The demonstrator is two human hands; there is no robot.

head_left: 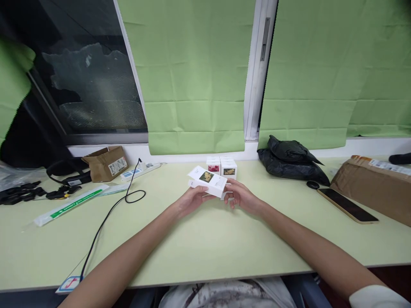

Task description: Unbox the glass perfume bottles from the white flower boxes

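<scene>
A small white box (212, 182) with a picture of yellow flowers is held tilted above the desk. Its left end shows a raised flap. My left hand (192, 199) is closed round the lower left part, thumb on top and fingers beneath. At the right end, my right hand (243, 196) grips the box with its fingers curled; part of them is hidden behind it. Just beyond stand several more white boxes (232, 164) in a group, one front with a pink flower picture and another with a yellow one.
On the left of the desk (199, 248) lie a black cable (107, 217), a power strip (136, 172), an open cardboard box (107, 164) and a green-and-white packet (73, 205). To the right are a black plastic bag (292, 164), a mouse (312, 185), a phone (346, 205) and a large carton (375, 188).
</scene>
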